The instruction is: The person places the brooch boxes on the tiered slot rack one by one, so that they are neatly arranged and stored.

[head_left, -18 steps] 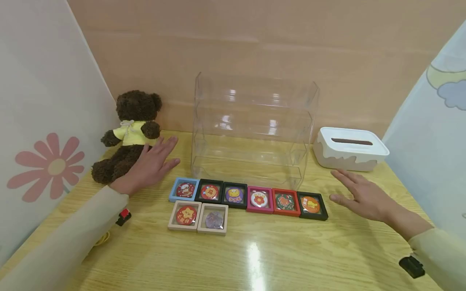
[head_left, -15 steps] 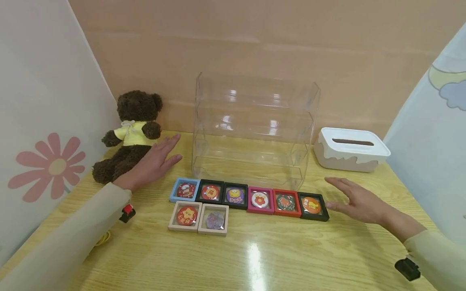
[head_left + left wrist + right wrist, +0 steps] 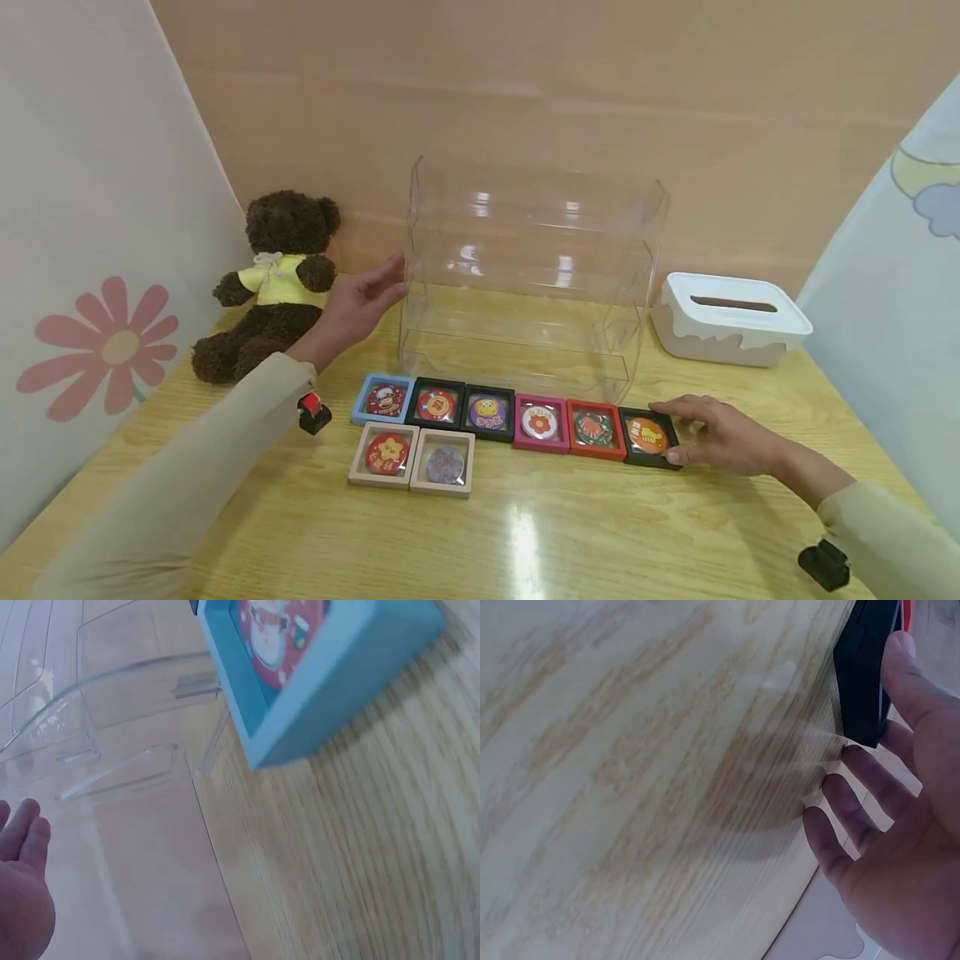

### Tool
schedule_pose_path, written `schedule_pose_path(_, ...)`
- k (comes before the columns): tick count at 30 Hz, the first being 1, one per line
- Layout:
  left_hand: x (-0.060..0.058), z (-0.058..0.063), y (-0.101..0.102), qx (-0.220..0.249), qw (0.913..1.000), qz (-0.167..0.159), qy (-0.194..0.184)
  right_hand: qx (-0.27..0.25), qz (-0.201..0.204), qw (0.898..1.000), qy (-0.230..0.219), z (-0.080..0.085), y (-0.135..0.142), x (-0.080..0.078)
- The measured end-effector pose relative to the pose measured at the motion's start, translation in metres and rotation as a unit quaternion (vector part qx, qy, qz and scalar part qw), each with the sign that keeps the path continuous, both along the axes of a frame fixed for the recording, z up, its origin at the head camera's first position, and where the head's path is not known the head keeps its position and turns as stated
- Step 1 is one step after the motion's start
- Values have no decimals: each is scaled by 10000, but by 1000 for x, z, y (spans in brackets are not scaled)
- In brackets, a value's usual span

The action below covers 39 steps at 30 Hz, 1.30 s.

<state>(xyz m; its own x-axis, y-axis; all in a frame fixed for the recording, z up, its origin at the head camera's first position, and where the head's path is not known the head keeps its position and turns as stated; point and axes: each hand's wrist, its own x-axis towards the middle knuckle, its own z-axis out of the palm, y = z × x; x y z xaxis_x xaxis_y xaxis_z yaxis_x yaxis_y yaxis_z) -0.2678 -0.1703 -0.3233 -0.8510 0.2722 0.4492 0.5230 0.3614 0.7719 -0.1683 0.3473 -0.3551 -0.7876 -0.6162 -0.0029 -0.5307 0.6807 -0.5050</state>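
My right hand (image 3: 731, 437) is at the right end of a row of framed badges. Its thumb and index finger pinch the black badge frame (image 3: 647, 435) with an orange thumbs-up badge inside; the frame (image 3: 864, 671) lies flat on the table, its other fingers spread beside it. My left hand (image 3: 356, 304) is at the left side panel of a clear acrylic tiered rack (image 3: 525, 279), with its fingers loosely extended at the panel's edge. In the left wrist view, part of that hand (image 3: 22, 900) shows near the rack, and a light blue badge frame (image 3: 337, 690) stands close to the camera.
The row also has blue, black, pink and red frames, among them a red frame (image 3: 596, 429). Two beige frames (image 3: 381, 454) lie in front. A brown teddy bear (image 3: 281, 287) sits at left; a white tissue box (image 3: 731, 321) stands right of the rack.
My right hand has moved left and down onto the black frame, finger and thumb closing at its edges. My left hand has moved right, from beside the bear to the rack's left side.
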Motion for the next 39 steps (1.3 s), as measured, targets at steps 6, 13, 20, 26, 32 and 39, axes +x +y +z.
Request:
schedule_pose_path(6,13,12,10,395,9988,213,184,-387,-229,9986,-278,-1,-1,2)
schedule_pose_path(13,21,16,14,923,9955,174,83,-903,-333,9953,-39,-1,2,4)
schedule_pose_path(20,1,-3,10,1328,9911,84,85,-1566,-461,9862,-275,16,15,1)
schedule_pose_path(26,14,13,17,1569,9875,34,-116,-1713,-820,9816,-193,49,16,-5)
schedule_pose_path(32,6,5,15,1811,9833,-68,-165,-2024,-1148,9725,-121,83,1,-17)
schedule_pose_path(39,-4,-6,12,1777,9838,82,-230,-2366,-1574,9584,-254,117,-43,-45)
